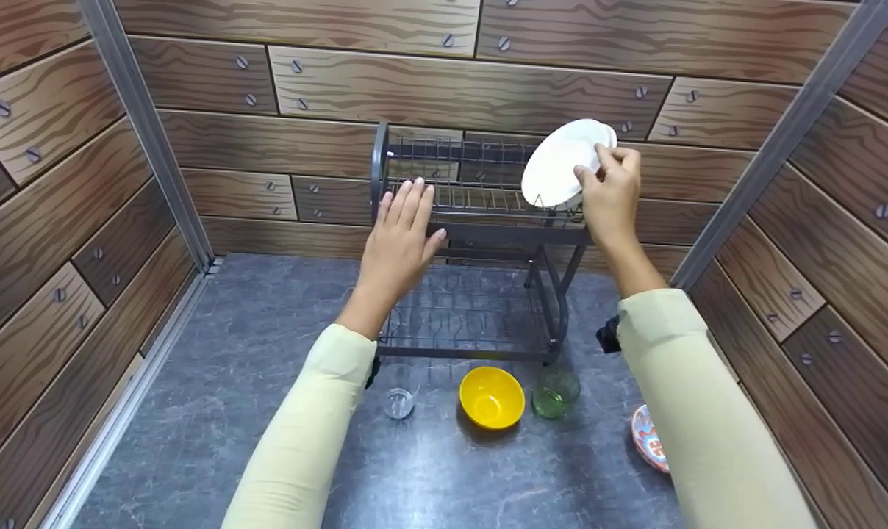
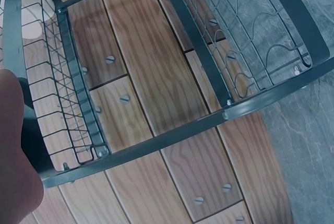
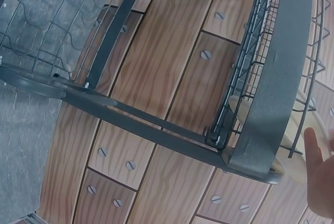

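In the head view, a black two-tier dish rack stands near the back wall. My right hand pinches a white plate by its right side. The plate stands tilted at the right end of the upper wire tier, and a second white rim shows just behind it. In the right wrist view, the fingers are beside the plate, partly hidden by the rack's bar. My left hand rests with straight fingers on the upper tier's front left edge, holding nothing.
On the grey floor in front of the rack are a clear glass, a yellow bowl and a green glass. A patterned red and blue dish lies at the right, partly behind my sleeve. Wood-patterned walls enclose three sides.
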{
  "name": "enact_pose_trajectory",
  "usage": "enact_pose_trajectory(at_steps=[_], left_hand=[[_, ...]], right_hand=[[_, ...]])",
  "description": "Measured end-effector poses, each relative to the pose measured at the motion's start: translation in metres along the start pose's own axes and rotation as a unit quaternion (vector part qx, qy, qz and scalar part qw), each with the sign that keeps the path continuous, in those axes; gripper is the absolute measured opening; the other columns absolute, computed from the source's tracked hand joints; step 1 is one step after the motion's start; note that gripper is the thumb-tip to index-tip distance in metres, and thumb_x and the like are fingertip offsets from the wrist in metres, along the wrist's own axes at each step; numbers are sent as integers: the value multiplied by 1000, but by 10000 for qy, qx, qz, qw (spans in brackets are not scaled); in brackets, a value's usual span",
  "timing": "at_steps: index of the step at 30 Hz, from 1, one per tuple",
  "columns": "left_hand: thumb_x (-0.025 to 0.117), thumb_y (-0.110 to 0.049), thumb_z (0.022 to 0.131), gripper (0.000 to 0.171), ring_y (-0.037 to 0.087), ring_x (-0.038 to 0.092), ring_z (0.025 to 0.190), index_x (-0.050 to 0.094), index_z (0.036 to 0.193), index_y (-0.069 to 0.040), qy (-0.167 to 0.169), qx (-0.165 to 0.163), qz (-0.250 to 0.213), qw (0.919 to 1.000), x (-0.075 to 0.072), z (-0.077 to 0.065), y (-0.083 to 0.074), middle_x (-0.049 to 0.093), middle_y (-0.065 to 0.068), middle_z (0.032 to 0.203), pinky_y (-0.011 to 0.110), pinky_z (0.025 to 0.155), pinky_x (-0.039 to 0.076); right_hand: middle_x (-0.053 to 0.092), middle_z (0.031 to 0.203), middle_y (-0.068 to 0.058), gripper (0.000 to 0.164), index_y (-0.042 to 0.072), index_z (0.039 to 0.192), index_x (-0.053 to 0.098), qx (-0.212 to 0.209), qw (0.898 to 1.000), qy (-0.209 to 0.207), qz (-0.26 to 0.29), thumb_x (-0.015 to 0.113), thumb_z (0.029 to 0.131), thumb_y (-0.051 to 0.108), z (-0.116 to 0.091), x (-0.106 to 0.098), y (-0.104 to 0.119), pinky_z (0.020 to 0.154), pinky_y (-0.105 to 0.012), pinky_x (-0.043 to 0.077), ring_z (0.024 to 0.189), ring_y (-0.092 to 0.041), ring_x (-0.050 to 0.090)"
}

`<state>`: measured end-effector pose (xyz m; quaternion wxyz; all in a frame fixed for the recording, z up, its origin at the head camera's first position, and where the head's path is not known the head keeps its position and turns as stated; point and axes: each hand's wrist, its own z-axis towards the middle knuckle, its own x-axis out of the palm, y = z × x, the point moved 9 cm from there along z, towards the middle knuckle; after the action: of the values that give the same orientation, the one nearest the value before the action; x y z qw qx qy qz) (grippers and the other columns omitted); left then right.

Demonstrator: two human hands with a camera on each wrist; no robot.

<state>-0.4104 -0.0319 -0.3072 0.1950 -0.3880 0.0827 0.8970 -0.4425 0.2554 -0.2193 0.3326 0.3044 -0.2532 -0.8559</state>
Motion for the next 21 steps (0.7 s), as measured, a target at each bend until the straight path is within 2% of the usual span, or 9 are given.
enact_pose_trajectory(at_steps=[12,21], left_hand=[[36,-46,100,66,23,14,146,22,152,-8,86,-45,-49,9999,2,-1,2,22,9,157,40,120,4],[36,-46,100,66,23,14,146,22,152,-8,40,-27,-22,10000,1,0,1,22,9,157,40,120,4]], right_hand=[[46,118,-25,46,-12,126,56,-482,9971,-30,-580,68,86,8,3,11,10,103,-36,40,113,-32,49],[46,119,-24,45,-10,126,56,-579,9946,109,-858,68,87,10,3,19,12,99,-43,42,110,-37,51]])
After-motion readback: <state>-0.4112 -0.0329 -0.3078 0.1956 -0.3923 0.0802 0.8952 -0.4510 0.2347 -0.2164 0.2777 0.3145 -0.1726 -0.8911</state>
